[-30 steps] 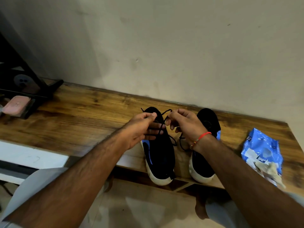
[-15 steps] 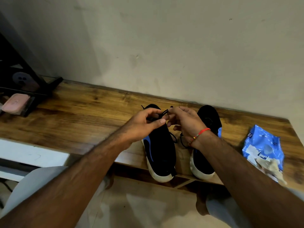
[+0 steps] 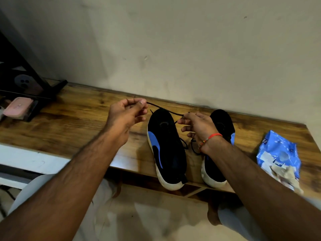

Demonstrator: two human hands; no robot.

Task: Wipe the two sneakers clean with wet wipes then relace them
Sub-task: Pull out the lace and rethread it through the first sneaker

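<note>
At the centre of the frame the left hand (image 3: 126,115) pinches one end of a black lace (image 3: 162,108) while the right hand (image 3: 196,126) pinches it further along, the stretch between them taut above the toe of the left sneaker (image 3: 166,146). The right sneaker (image 3: 218,150) stands just beside it on the wooden bench (image 3: 69,122) (wet wipes pack (image 3: 278,153) at right). Pulling unevenly could leave the ends unequal, or slip the lace from an eyelet.

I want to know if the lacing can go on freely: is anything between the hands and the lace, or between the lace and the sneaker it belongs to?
Nothing visible. The left hand and right hand pinch the black lace, stretched just above the left sneaker.
</note>
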